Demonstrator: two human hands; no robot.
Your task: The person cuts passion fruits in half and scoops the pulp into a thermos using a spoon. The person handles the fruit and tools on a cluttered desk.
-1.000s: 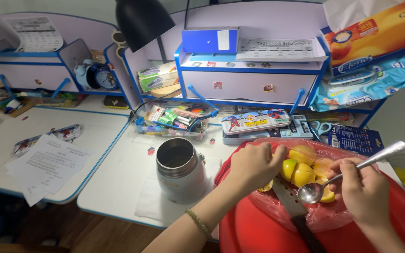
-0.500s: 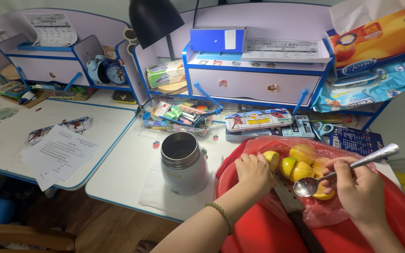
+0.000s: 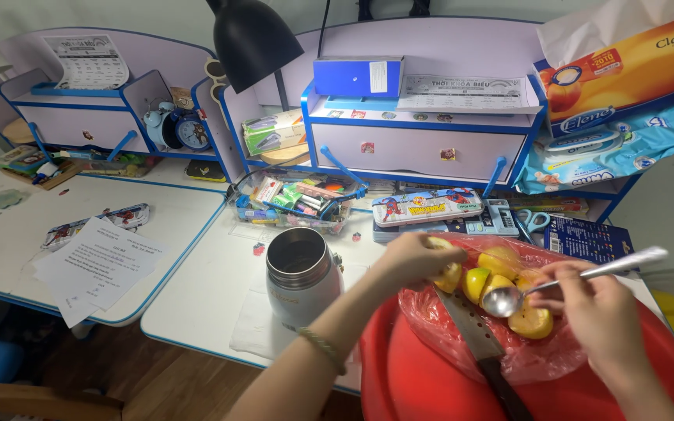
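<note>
Lemon piece (image 3: 448, 274) gripped in left hand (image 3: 413, 263); right hand (image 3: 598, 306) holds spoon (image 3: 509, 298).

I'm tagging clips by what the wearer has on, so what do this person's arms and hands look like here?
Both forearms are bare, with no sleeves in view and no gloves. The left hand has a thin beaded bracelet of greenish beads around its wrist. The right hand shows no bracelet, watch or ring that I can make out. Fingernails look short and unpainted, though they are small in this view.
</note>
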